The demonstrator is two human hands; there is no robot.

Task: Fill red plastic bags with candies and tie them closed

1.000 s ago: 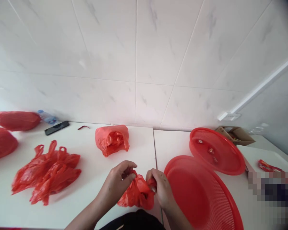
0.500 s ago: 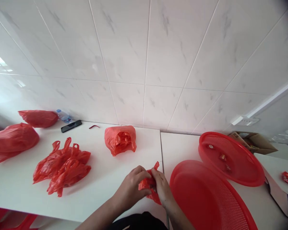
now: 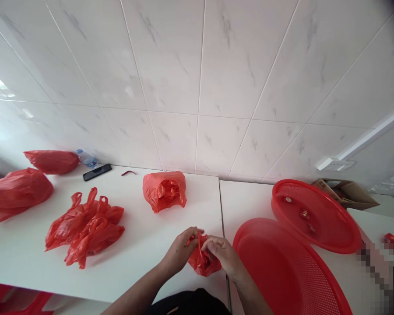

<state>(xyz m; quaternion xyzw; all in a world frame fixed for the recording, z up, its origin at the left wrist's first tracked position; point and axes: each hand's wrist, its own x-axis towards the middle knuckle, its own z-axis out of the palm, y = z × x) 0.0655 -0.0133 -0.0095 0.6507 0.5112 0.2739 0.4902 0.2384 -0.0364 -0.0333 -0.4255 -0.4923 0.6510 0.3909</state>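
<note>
A small red plastic bag (image 3: 203,263) is between my two hands near the front edge of the white table (image 3: 144,249). My left hand (image 3: 181,250) pinches the bag's top from the left. From the right, my right hand (image 3: 221,253) grips the top too, its fingers curled inward. What the bag contains is mostly hidden. Beyond my hands lies an open-mouthed red bag (image 3: 164,190) with crumpled red plastic inside. To the left, several red bags with their handles up (image 3: 85,227) lie in a pile.
Just right of my hands stands a large red basket (image 3: 269,262); behind it another red basket (image 3: 315,214) holds a few small items. Full red bags (image 3: 18,192), a water bottle (image 3: 87,158) and a phone (image 3: 97,172) lie far left. A cardboard box (image 3: 351,194) stands back right.
My hands have shifted on the small bag: the fingers now pinch its top together, and the bag hangs rounder below them. The surrounding things stay in place.
</note>
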